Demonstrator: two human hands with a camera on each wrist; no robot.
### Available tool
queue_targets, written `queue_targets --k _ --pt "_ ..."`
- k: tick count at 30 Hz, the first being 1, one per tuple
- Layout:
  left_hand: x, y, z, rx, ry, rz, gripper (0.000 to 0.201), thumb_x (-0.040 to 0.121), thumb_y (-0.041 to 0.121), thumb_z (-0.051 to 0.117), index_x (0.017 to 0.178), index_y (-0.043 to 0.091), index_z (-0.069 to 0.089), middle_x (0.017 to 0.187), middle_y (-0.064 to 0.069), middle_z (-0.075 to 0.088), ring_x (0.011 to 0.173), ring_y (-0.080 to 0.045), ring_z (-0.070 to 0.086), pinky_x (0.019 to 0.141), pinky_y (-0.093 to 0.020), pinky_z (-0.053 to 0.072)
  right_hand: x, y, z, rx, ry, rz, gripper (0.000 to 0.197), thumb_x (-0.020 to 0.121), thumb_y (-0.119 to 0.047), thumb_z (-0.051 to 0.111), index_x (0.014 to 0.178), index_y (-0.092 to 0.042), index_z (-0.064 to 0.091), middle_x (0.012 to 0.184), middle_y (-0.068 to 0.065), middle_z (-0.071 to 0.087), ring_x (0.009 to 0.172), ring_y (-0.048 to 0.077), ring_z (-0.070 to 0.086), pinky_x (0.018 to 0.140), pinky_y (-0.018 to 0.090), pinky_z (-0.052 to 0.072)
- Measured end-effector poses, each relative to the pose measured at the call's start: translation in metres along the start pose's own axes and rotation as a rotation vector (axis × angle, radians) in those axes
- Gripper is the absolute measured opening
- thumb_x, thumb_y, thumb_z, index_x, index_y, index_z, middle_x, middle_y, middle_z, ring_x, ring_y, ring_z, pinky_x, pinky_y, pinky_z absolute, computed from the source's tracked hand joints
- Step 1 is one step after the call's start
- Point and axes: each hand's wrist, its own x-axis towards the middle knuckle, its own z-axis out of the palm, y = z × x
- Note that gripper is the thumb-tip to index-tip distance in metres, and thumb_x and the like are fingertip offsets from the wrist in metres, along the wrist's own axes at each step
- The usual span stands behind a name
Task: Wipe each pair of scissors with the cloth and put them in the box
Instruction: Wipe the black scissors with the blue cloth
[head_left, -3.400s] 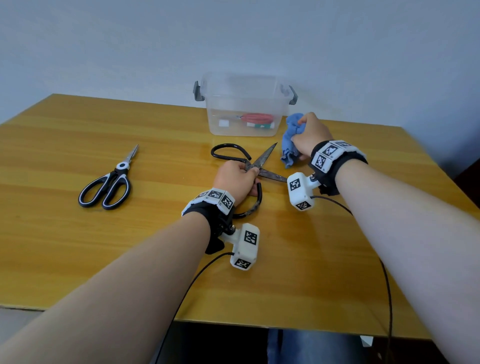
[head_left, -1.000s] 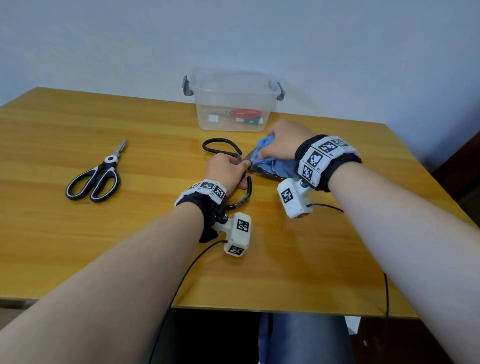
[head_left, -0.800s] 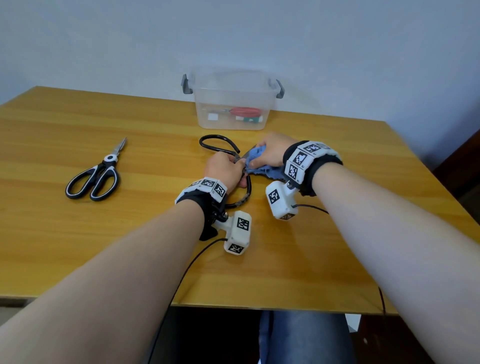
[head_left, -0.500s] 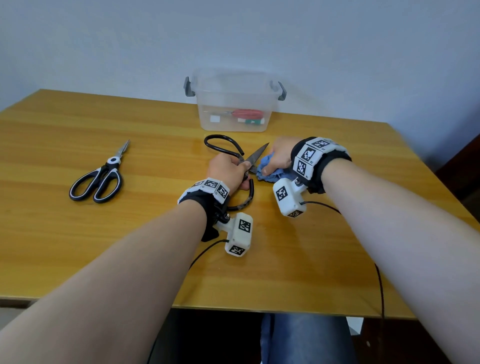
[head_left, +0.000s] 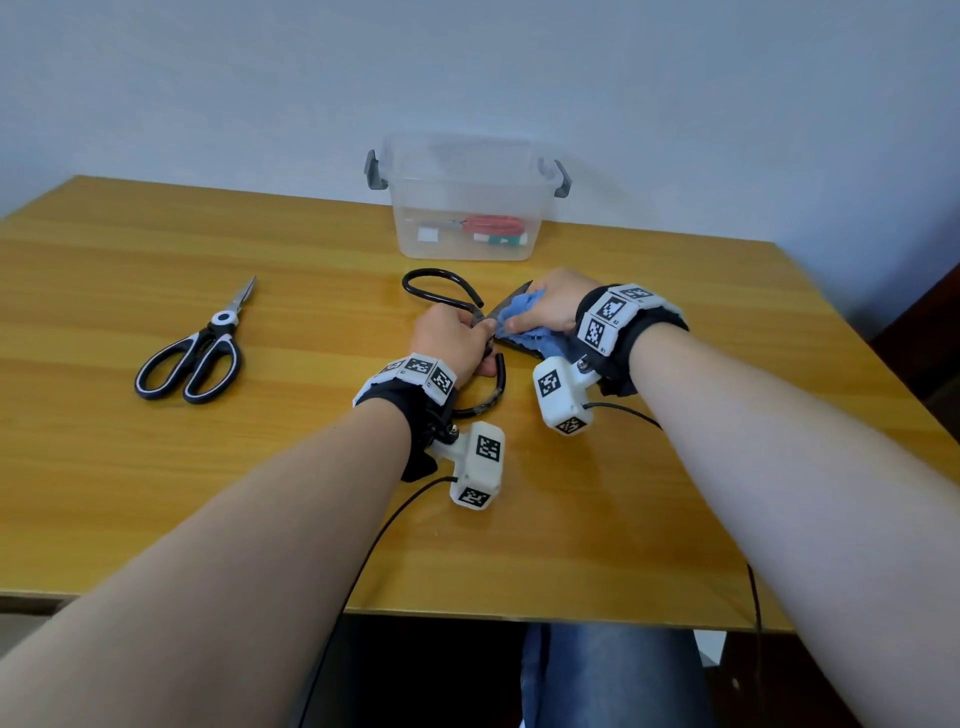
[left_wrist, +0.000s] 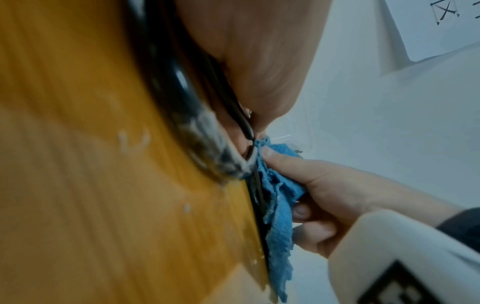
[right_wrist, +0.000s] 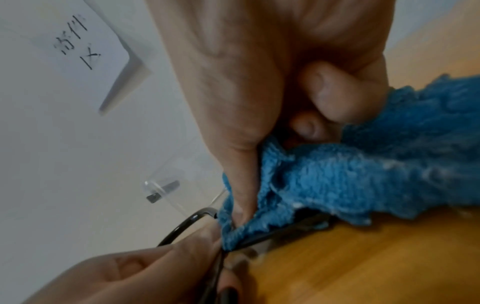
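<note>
Black metal scissors (head_left: 441, 296) lie open on the table in front of the box. My left hand (head_left: 454, 340) grips them at the pivot, fingers curled over the near handle loop (head_left: 491, 397). My right hand (head_left: 550, 306) holds a blue cloth (head_left: 524, 325) bunched over the blades close to the pivot. In the right wrist view the thumb presses the cloth (right_wrist: 337, 181) onto a dark blade (right_wrist: 272, 234). The left wrist view shows the cloth (left_wrist: 278, 216) draped along the blade edge. A clear plastic box (head_left: 467, 200) stands behind, with red-handled scissors (head_left: 491, 224) inside.
A second pair of scissors (head_left: 200, 348) with black-and-white handles lies shut on the left of the wooden table (head_left: 156, 493). The box has grey latches (head_left: 373, 171) on each side and stands near the wall. Cables run from the wrist cameras off the front edge.
My right hand has slid the cloth back up along the blades toward the pivot, covering the upper blade again. My left hand stays on the scissors.
</note>
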Motion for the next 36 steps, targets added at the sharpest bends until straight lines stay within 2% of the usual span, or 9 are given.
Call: queue_targets --k 4,7,10,14,17,19,24,29,36 --pt "-0.002 0.002 0.001 -0.04 0.008 -0.015 0.027 0.1 0.024 0.065 0.079 0.007 0.071 0.069 -0.005 0.076 0.06 -0.023 0.075 0.078 -0.044 0.065 -0.007 0.002 -0.008 -0.138 -0.073 0.009 0.048 0.083 -0.052 0.078 0.072 -0.014 0.051 0.066 0.002 0.044 0.056 0.017 0.038 0.053 0.03 0.029" --pt "-0.002 0.003 0.001 -0.054 0.007 -0.02 0.026 0.1 0.022 0.066 0.078 0.008 0.071 0.066 -0.004 0.074 0.059 -0.024 0.074 0.078 -0.046 0.065 -0.011 0.012 -0.013 -0.225 -0.096 0.013 0.052 0.079 -0.053 0.081 0.095 -0.005 0.068 0.079 0.01 0.062 0.07 0.024 0.059 0.067 0.033 0.046" --pt "-0.002 0.002 0.001 -0.045 0.0 -0.019 0.027 0.1 0.023 0.066 0.079 0.006 0.072 0.068 -0.005 0.075 0.062 -0.025 0.075 0.078 -0.046 0.065 -0.019 0.014 -0.018 -0.251 -0.079 0.055 0.044 0.076 -0.047 0.085 0.073 -0.013 0.057 0.066 0.003 0.05 0.058 0.019 0.045 0.057 0.03 0.036" --pt "0.0 0.0 0.001 -0.037 0.002 -0.013 0.026 0.1 0.025 0.066 0.082 0.007 0.071 0.072 -0.007 0.077 0.063 -0.024 0.076 0.079 -0.046 0.065 -0.032 0.014 -0.036 -0.313 0.129 0.114 0.027 0.08 -0.024 0.079 0.072 -0.012 0.057 0.066 0.004 0.056 0.058 0.021 0.051 0.052 0.027 0.039" --pt "0.001 -0.001 0.001 -0.022 -0.001 -0.011 0.025 0.1 0.027 0.067 0.086 0.006 0.071 0.074 -0.008 0.078 0.064 -0.024 0.077 0.079 -0.045 0.065 -0.034 0.014 -0.038 -0.2 0.318 -0.018 0.01 0.081 -0.012 0.068 0.084 -0.016 0.059 0.076 0.003 0.063 0.07 0.026 0.063 0.059 0.032 0.052" --pt "0.002 -0.001 0.001 -0.021 -0.005 -0.01 0.026 0.099 0.027 0.067 0.088 0.005 0.072 0.074 -0.009 0.078 0.064 -0.024 0.077 0.079 -0.045 0.065 -0.034 0.007 -0.031 -0.145 0.34 -0.153 0.017 0.081 -0.012 0.068 0.095 -0.017 0.06 0.089 0.004 0.065 0.078 0.027 0.065 0.065 0.037 0.055" --pt "0.003 -0.003 0.002 -0.004 0.007 0.001 0.03 0.098 0.025 0.066 0.081 0.001 0.074 0.07 -0.011 0.077 0.065 -0.028 0.076 0.079 -0.047 0.064 -0.034 -0.021 -0.005 -0.274 0.125 -0.272 0.018 0.085 -0.012 0.066 0.104 -0.012 0.067 0.102 0.007 0.066 0.073 0.022 0.058 0.054 0.027 0.038" --pt "0.005 -0.004 0.002 0.011 0.006 0.003 0.034 0.097 0.025 0.065 0.078 -0.001 0.074 0.066 -0.01 0.076 0.061 -0.026 0.076 0.078 -0.047 0.065 -0.034 -0.021 -0.012 -0.083 -0.027 -0.206 0.025 0.094 -0.032 0.062 0.101 -0.012 0.076 0.076 0.003 0.069 0.047 0.01 0.054 0.049 0.023 0.041" --pt "0.007 -0.006 0.003 0.045 0.006 0.002 0.031 0.096 0.023 0.061 0.082 -0.002 0.074 0.065 -0.009 0.075 0.067 -0.027 0.076 0.079 -0.047 0.064 -0.022 -0.029 -0.004 -0.191 -0.02 -0.194 0.034 0.089 -0.03 0.073 0.115 -0.008 0.069 0.097 0.01 0.073 0.066 0.016 0.055 0.061 0.027 0.044"
